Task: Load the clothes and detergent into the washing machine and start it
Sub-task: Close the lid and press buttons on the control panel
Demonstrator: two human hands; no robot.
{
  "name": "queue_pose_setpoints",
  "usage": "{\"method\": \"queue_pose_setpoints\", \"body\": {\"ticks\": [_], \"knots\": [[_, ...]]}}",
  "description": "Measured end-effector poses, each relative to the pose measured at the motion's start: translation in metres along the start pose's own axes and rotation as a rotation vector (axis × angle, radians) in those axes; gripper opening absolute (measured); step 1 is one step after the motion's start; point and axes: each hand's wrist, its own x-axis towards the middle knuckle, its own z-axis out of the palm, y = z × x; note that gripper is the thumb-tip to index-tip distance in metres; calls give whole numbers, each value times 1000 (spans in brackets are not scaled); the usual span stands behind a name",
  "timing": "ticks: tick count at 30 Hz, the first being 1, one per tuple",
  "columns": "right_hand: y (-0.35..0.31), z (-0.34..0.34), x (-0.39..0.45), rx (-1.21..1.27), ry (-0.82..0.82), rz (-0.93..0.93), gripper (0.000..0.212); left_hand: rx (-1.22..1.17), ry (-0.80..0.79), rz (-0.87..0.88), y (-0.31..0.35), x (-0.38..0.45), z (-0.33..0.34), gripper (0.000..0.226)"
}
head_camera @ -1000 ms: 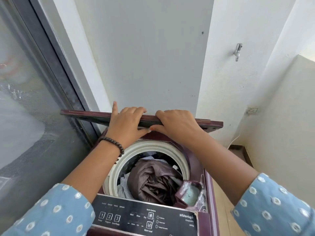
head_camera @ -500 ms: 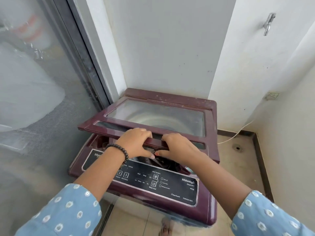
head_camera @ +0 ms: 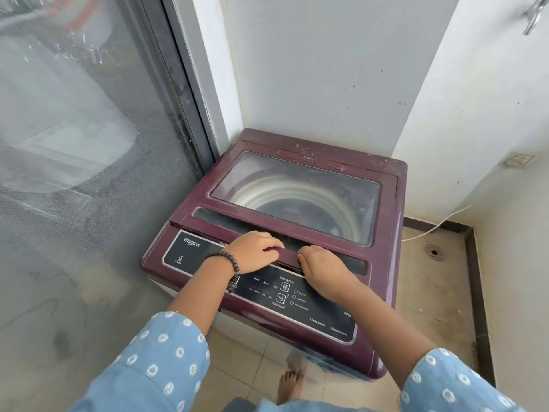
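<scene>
Left hand (head_camera: 252,252): lying palm down, fingers curling over the front edge of the lid (head_camera: 285,221), fingertips pointing toward the right hand. Wrist wearing a dark beaded bracelet (head_camera: 230,263). Forearm bare, reaching forward from the lower left; blue sleeve (head_camera: 154,361) with white dots ending below the elbow.

Right hand (head_camera: 322,273): lying palm down just beside the left, not touching it, fingers bending at the same front edge of the lid, thumb tucking toward the left hand. Forearm bare, reaching in from the lower right, matching blue sleeve.

A bare foot (head_camera: 289,382) is showing on the floor below, between the arms.
</scene>
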Motion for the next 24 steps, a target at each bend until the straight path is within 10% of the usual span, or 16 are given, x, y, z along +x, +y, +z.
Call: {"method": "queue_pose_setpoints", "body": {"ticks": [24], "knots": [[11, 30, -1, -75, 170, -21, 25, -18, 56, 36, -16, 17, 22, 29]]}}
